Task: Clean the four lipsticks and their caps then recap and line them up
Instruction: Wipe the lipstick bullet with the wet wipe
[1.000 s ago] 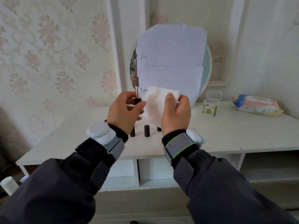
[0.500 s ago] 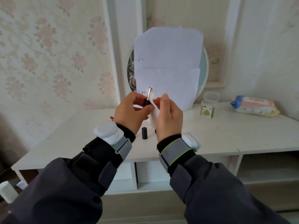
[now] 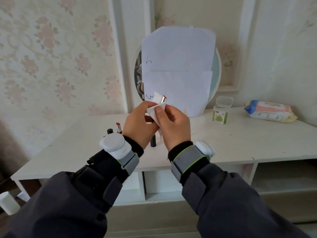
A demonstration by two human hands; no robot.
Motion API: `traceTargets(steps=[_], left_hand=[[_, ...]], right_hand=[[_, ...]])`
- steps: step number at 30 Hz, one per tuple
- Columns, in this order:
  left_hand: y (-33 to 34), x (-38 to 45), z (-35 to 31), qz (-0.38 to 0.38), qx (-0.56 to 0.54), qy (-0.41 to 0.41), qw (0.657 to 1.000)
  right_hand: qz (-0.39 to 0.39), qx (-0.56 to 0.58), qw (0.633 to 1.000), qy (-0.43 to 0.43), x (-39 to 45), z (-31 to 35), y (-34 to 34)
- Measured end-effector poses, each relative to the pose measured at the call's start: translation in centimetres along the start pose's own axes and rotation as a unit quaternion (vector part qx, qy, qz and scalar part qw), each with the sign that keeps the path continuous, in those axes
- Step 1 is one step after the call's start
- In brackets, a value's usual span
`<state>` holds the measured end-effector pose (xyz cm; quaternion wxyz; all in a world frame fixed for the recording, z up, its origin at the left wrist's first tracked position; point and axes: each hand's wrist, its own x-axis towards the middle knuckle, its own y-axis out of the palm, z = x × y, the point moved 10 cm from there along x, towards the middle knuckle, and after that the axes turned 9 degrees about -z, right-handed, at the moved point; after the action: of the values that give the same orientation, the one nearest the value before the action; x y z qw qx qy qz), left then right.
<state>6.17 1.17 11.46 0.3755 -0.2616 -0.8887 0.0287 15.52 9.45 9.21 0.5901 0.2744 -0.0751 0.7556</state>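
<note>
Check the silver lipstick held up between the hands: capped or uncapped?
Uncapped. The silver lipstick shows its bare red tip above the white wipe that the right hand pinches around it; the left hand grips its base.

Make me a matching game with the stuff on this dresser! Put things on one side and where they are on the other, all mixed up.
Things:
1. Wet wipe
2. Open lipstick with red tip
3. Pack of wipes
4. Small box with green label

Places:
A. Lying at the far right of the dresser top
B. Pinched in the right hand, wrapped round a lipstick
C. Standing just left of the left hand
D. Standing beside the paper-covered round mirror

Pairs: 1-B, 2-C, 3-A, 4-D
</note>
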Motion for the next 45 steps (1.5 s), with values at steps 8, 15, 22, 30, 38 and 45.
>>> traceTargets(steps=[8, 15, 22, 30, 38, 45], left_hand=[[0.2, -0.4, -0.3, -0.009, 0.002, 0.008, 1.0], [0.2, -0.7, 0.2, -0.013, -0.007, 0.0, 1.0], [1.3, -1.1, 0.4, 0.027, -0.005, -0.018, 0.999], [0.4, -1.2, 0.4, -0.015, -0.003, -0.041, 0.999], [2.0, -1.5, 0.5, 0.041, -0.004, -0.023, 0.999], [1.1, -1.3, 1.0, -0.004, -0.023, -0.062, 0.998]], right_hand=[[-0.039, 0.068, 0.996, 0.044, -0.5, 0.3, -0.8], [-0.057, 0.104, 0.989, 0.083, -0.4, -0.6, -1.2], [-0.051, 0.082, 0.992, 0.078, -0.7, -0.9, -1.2], [-0.071, 0.109, 0.989, 0.073, -0.7, -0.6, -1.4], [-0.105, 0.115, 0.983, 0.098, -0.6, -1.1, -2.4], [-0.08, 0.109, 0.986, 0.094, -0.8, -1.1, -1.9]])
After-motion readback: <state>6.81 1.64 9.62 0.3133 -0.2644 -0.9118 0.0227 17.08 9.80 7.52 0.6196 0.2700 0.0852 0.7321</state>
